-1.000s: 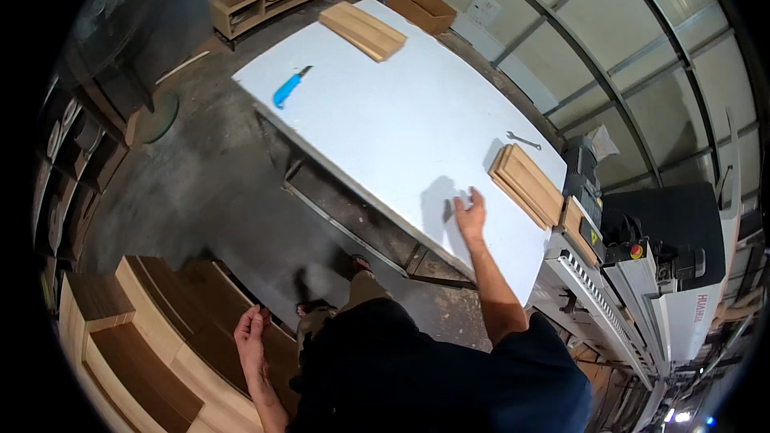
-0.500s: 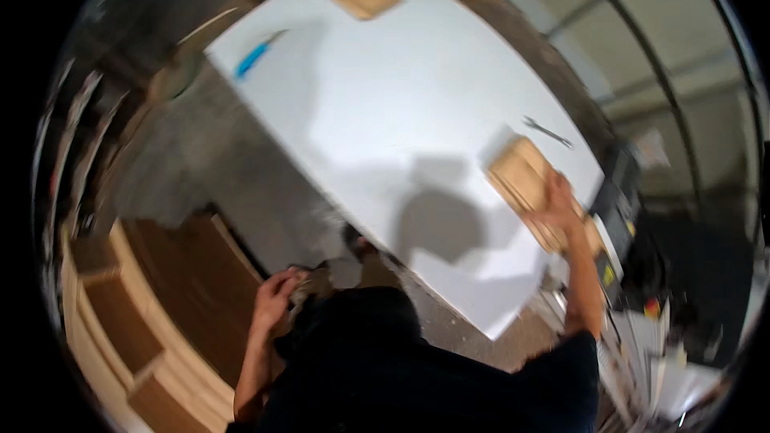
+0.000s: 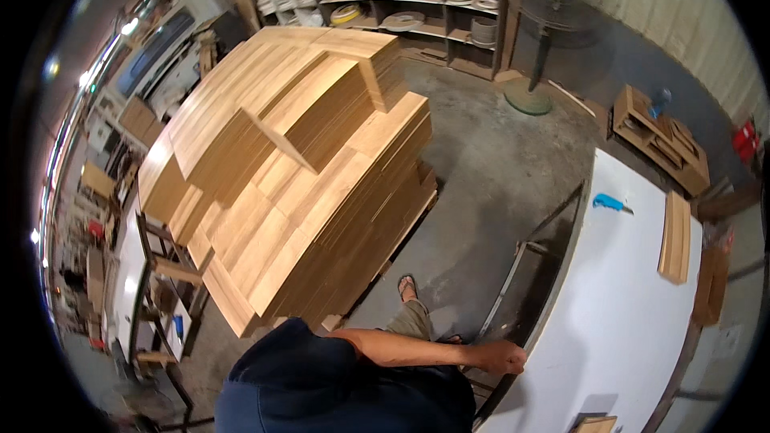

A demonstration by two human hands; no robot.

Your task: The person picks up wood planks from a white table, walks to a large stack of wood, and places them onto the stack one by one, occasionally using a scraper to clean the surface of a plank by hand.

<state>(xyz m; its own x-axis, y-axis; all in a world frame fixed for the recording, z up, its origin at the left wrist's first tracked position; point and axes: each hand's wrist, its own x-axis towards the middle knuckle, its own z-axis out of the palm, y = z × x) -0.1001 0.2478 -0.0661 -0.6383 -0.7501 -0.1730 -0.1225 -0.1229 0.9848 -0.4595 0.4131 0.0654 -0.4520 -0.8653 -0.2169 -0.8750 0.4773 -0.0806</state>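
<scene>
Curling at a white table (image 3: 618, 289), left hand (image 3: 499, 358), grip closed, contents hard to tell, right hand unseen

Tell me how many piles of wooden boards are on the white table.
2. The first pile is right of the blue knife; the second pile is partly cut off at the picture's bottom edge. The table runs out of view, so others may be hidden.
</scene>
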